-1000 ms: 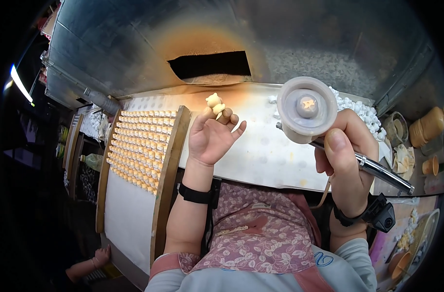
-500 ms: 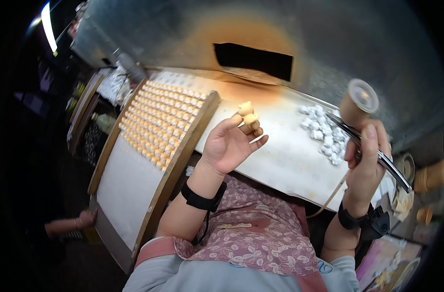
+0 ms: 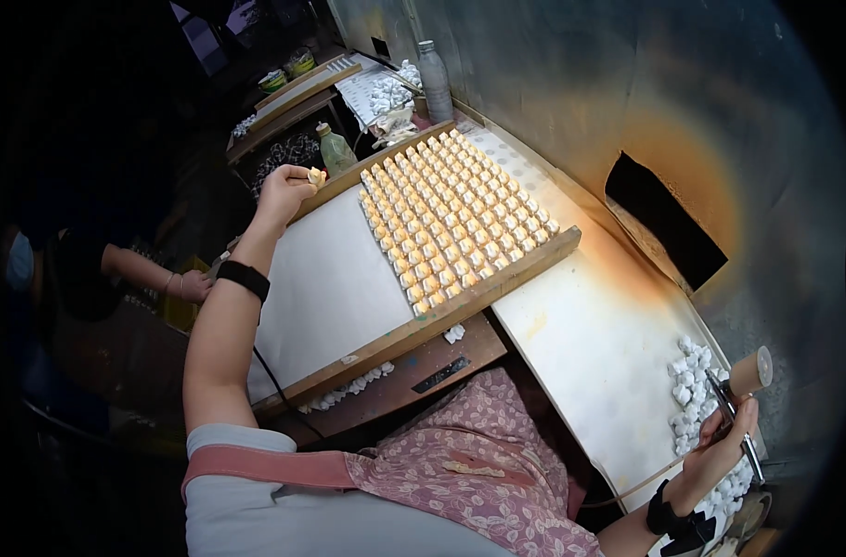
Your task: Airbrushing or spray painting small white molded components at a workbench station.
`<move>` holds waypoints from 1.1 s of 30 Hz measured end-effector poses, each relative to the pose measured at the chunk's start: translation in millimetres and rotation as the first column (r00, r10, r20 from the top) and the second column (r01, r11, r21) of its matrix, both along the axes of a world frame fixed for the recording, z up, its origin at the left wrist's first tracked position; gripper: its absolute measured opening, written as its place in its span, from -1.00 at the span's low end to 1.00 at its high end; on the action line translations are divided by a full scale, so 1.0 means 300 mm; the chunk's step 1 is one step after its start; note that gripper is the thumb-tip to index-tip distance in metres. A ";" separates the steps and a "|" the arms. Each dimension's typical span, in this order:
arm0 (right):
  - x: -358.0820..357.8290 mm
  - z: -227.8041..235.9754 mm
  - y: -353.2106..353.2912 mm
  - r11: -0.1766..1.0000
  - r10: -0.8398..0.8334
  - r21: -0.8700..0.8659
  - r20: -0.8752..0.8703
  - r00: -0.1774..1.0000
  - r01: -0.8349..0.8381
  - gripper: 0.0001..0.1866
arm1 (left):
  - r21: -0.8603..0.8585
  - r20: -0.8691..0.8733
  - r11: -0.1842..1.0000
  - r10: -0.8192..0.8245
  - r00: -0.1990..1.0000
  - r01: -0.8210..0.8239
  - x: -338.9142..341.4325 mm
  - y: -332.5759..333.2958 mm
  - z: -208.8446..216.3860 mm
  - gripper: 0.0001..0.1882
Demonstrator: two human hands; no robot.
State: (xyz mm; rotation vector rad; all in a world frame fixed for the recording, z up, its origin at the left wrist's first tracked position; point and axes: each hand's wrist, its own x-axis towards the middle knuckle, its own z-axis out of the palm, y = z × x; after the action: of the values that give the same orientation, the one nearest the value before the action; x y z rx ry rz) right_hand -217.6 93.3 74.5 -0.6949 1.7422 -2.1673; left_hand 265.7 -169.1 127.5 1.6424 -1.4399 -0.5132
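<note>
My left hand [image 3: 286, 193] is raised over the far left edge of a wood-framed tray [image 3: 534, 257], its fingertips closed on a small yellowish figurine [image 3: 317, 176]. Whether a second piece is in those fingers I cannot make out. Rows of small orange-and-white figurines [image 3: 460, 213] fill the right part of the tray; white paper [image 3: 316, 274] lines the rest. At the lower right my right hand [image 3: 718, 450] grips a metal airbrush [image 3: 749, 453] fitted with a beige paint cup [image 3: 748, 373]. Beside the airbrush several small white pieces [image 3: 690, 390] lie heaped on the white work surface [image 3: 571, 371].
A metal booth wall [image 3: 553, 102] with a dark opening [image 3: 664, 227] stands behind, stained orange around it. A grey bottle [image 3: 434, 84] and a greenish bottle [image 3: 335, 148] stand beyond the tray. Another person's hand [image 3: 193, 285] is at the left. A hose [image 3: 636, 494] runs from the right.
The view has swung left toward the tray. My left hand has moved from above the work surface to the tray's far left edge with yellowish figurine in its fingers. My right hand still holds the airbrush.
</note>
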 end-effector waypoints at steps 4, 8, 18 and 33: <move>-0.008 0.004 0.000 0.995 -0.085 0.053 -0.027 0.996 0.087 -0.69 | 0.054 0.078 0.989 0.132 0.988 -0.137 0.018 -0.189 -0.145 -0.76; -0.038 -0.023 0.013 0.989 -0.145 0.030 -0.017 0.989 0.146 -0.71 | 0.033 0.102 0.987 0.154 0.983 -0.159 0.057 -0.332 -0.295 -0.77; -0.008 -0.040 -0.044 0.978 -0.173 0.113 -0.044 0.984 0.177 -0.70 | 0.196 -0.005 0.971 0.139 0.990 -0.136 0.108 -0.417 -0.415 -0.74; 0.010 -0.037 -0.054 0.978 -0.145 0.141 -0.062 0.988 0.152 -0.71 | 0.189 0.078 0.982 -0.012 0.997 -0.003 0.144 -0.427 -0.441 -0.72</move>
State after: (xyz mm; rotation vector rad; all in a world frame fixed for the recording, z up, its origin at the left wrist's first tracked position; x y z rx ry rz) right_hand -214.7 77.1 63.3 -0.6069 2.0146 -2.1055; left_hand 308.9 -297.1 -4.8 1.8270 -1.4897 -0.6096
